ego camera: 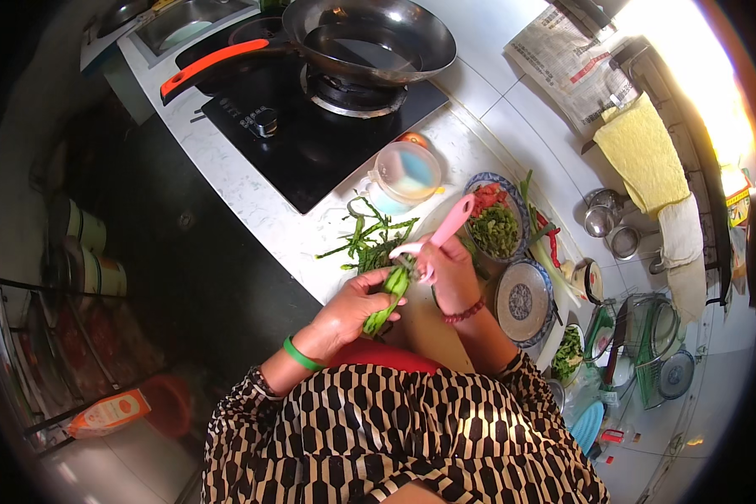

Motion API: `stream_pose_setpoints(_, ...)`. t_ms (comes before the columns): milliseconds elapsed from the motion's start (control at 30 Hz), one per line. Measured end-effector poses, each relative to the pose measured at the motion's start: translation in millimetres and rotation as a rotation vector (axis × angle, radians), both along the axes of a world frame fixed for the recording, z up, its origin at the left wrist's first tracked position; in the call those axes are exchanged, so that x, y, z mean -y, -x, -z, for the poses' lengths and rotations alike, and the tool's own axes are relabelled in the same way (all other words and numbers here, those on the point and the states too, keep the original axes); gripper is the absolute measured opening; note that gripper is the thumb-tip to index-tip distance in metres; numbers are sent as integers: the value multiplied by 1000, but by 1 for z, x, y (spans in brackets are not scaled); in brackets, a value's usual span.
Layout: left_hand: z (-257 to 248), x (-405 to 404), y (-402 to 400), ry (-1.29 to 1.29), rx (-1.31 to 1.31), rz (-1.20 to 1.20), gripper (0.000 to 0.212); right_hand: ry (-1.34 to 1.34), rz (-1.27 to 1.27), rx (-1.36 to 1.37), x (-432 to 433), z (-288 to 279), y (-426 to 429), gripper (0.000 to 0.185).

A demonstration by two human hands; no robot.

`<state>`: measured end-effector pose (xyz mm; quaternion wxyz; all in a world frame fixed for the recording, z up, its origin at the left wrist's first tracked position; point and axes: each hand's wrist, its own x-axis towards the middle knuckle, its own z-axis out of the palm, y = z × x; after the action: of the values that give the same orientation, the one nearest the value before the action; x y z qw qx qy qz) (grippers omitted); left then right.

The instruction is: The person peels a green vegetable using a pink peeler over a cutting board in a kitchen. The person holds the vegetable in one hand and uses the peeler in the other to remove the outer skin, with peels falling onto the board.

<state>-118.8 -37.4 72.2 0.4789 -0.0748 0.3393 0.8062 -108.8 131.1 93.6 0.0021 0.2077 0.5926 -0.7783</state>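
Note:
A partly peeled green gourd [387, 303], streaked with darker skin, is gripped in my left hand [343, 309]. My right hand [452, 271] holds a pink-handled peeler [448, 225], its head against the gourd's far end. The blade itself is partly hidden by fingers. Green peel strips [378, 246] lie in a loose heap on the counter just beyond both hands. Right of the peeler is a blue-rimmed plate [467, 184] with chopped green vegetable [494, 232] and red pieces [488, 195]. Another patterned plate [521, 302] sits nearer, beside my right wrist.
A wok [368, 47] with an orange-and-black handle [214, 66] rests on the black cooktop [315, 151]. A clear plastic container [408, 170] stands between cooktop and peels. Scallions [553, 252] and red chillies [551, 238] lie by the tiled wall. A wire rack [642, 327] is at right.

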Motion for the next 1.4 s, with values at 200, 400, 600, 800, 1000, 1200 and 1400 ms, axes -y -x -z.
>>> stream_pose_setpoints(200,2,3,0,-65,-10,-38,46,65,153,-68,-12,2,10,5)
stream_pose_setpoints(400,2,3,3,-78,36,-84,35,72,-92,-47,9,-8,-7,10)
stream_pose_setpoints(600,-1,11,0,-184,40,-40,36,118,34,-86,-7,8,14,9)
stream_pose_setpoints(800,-12,10,8,-192,115,-91,37,138,31,-78,2,-2,5,8)
stream_pose_setpoints(1000,3,8,2,-154,47,-43,41,77,-69,-61,15,-11,-5,10)
stream_pose_setpoints(1200,2,12,-2,-265,91,25,45,76,98,-98,-12,8,16,7)
stream_pose_setpoints(1400,2,9,6,-155,82,-102,42,110,10,-103,2,-8,4,8)
